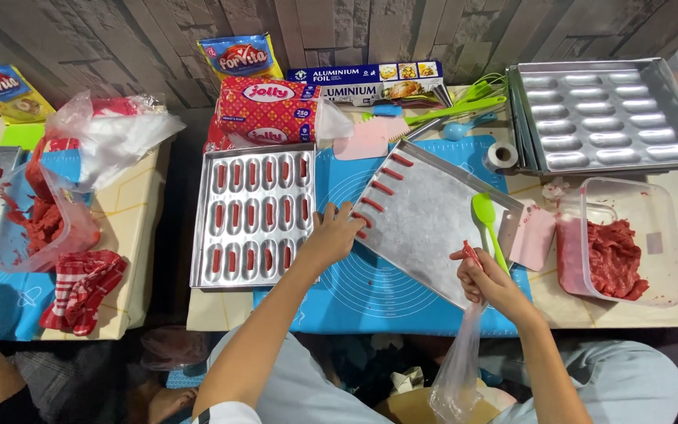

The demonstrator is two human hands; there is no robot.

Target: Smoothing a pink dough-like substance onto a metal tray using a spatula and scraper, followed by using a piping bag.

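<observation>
Here, from the head view, the right hand is pinching a red dough strip, probably with a plastic bag, at four o'clock of the flat tray; the left hand, fingers spread, is steadying its nine o'clock edge. Placing the strip beside the red row looks next. The mould tray is holding red pieces; the tub at three o'clock is holding red dough.

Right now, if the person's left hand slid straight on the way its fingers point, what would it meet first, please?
The left hand rests at the flat metal tray's near edge, fingers pointing up and right. It would likely meet the row of red dough strips along that edge first, though height is unclear.
</observation>
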